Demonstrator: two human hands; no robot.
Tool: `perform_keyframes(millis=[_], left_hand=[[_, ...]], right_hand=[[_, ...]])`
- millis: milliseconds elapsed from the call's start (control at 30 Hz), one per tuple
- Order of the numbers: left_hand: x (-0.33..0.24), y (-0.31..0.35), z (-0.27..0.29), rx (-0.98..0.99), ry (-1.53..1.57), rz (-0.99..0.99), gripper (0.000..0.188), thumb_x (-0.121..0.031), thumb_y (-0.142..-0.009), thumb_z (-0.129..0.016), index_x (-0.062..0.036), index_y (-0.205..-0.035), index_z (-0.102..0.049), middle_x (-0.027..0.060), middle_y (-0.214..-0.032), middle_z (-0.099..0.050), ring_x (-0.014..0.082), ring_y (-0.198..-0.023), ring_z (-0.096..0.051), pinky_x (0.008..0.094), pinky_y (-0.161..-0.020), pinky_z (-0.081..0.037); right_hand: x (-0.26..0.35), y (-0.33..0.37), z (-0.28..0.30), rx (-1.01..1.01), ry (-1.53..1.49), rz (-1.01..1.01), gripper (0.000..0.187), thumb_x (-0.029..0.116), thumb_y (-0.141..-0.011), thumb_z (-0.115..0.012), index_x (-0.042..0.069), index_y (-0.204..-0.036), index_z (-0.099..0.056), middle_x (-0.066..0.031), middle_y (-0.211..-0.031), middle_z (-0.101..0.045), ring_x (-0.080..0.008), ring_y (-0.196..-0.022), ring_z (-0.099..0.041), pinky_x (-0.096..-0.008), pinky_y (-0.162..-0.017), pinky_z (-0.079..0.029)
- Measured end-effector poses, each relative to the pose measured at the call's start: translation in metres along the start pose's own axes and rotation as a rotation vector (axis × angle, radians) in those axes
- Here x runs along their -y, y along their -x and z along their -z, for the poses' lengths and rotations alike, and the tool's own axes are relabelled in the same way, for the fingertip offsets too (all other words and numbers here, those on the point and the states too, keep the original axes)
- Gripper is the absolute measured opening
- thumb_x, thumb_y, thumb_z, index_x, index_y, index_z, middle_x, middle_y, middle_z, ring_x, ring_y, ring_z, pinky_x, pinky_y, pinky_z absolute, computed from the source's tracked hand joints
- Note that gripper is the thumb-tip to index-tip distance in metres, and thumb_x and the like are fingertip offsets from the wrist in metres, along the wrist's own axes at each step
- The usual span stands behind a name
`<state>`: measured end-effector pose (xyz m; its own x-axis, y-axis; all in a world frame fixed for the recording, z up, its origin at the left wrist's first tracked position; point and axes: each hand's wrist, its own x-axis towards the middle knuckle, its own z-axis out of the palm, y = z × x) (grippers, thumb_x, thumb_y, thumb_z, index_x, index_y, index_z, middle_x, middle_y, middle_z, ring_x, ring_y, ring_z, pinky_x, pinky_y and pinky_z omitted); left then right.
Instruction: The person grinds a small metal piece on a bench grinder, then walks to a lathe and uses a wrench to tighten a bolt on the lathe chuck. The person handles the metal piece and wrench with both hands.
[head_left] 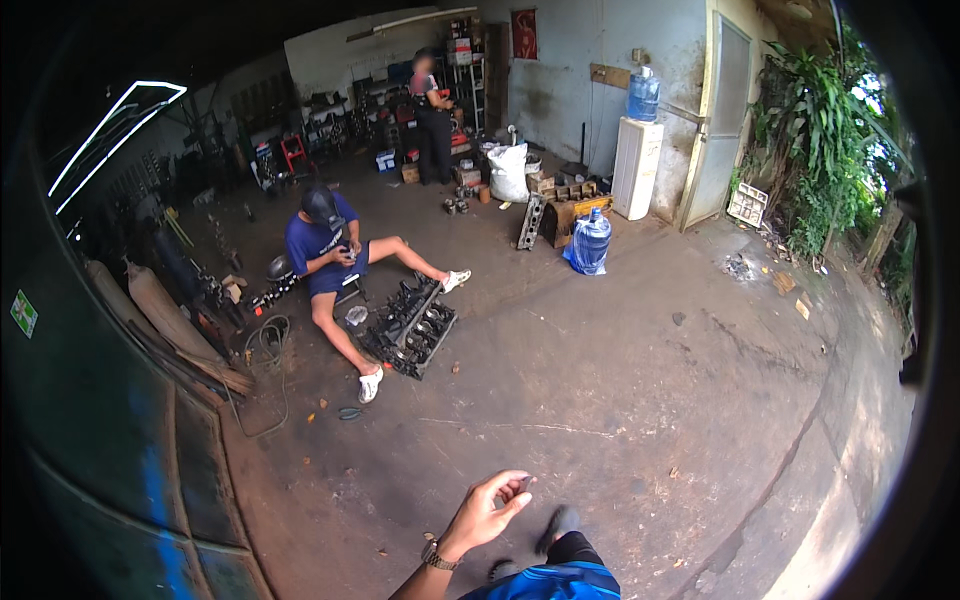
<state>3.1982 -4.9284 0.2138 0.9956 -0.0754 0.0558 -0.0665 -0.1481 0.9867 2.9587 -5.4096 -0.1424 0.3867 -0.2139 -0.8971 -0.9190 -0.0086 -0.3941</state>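
Note:
My left hand [493, 515] is raised in front of me over the bare floor, with a metal-band watch [438, 556] on its wrist. Its fingers curl toward the thumb in a pinch. A small dark bit [527, 484] shows at the fingertips, too small to name. Below it are my dark shoe [560, 527] and the blue cloth [560, 582] of my clothing. My right hand is out of view.
Ahead left, a seated person [325, 240] handles a small part beside an engine block [412, 325]. Pliers [349, 413] and a hose [268, 340] lie nearby. A wrapped water jug [589, 243] stands further back. Another person [432, 115] stands by the shelves. A green metal gate [90, 430] is at left.

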Motion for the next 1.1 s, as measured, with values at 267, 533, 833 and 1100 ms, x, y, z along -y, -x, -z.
perform_keyframes(millis=[267,533,833,1100], left_hand=[[0.062,-0.174,0.0,-0.129,-0.084,0.231,0.029,-0.013,-0.093,-0.073,0.0008,-0.118,-0.066,0.0037,-0.09,-0.07,0.0091,-0.079,-0.061,0.0258,-0.075,-0.051],[0.046,-0.351,0.006,-0.312,-0.114,0.191,0.032,-0.017,-0.092,-0.074,0.0007,-0.117,-0.066,0.0106,-0.092,-0.072,0.0152,-0.083,-0.067,0.0294,-0.077,-0.054],[0.089,-0.536,0.048,-0.408,0.069,0.225,0.029,-0.007,-0.093,-0.071,0.0,-0.12,-0.064,0.0046,-0.098,-0.069,0.0101,-0.085,-0.063,0.0257,-0.074,-0.053],[0.088,-0.818,0.146,-0.233,-0.09,0.059,0.03,-0.016,-0.092,-0.074,-0.0004,-0.117,-0.066,0.0109,-0.093,-0.072,0.0165,-0.083,-0.068,0.0291,-0.078,-0.055]], right_hand=[[0.227,-0.145,-0.013,0.102,0.169,0.007,0.019,0.004,-0.091,-0.061,-0.002,-0.106,-0.069,-0.0172,-0.083,-0.072,-0.0282,-0.066,-0.07,-0.0385,-0.054,-0.056],[0.656,-0.344,-0.068,0.357,0.851,0.643,0.033,0.0,-0.086,-0.058,0.0,-0.117,-0.069,-0.0108,-0.094,-0.077,-0.0207,-0.069,-0.072,-0.0324,-0.055,-0.057],[0.968,-0.328,-0.244,0.443,0.28,0.768,0.04,-0.008,-0.082,-0.041,-0.001,-0.111,-0.068,-0.017,-0.101,-0.074,-0.0218,-0.08,-0.073,-0.0336,-0.068,-0.058],[0.941,-0.413,-0.17,0.124,0.438,0.238,0.032,0.022,-0.077,-0.078,0.006,-0.104,-0.074,-0.0114,-0.107,-0.073,-0.0237,-0.097,-0.069,-0.04,-0.085,-0.056]])
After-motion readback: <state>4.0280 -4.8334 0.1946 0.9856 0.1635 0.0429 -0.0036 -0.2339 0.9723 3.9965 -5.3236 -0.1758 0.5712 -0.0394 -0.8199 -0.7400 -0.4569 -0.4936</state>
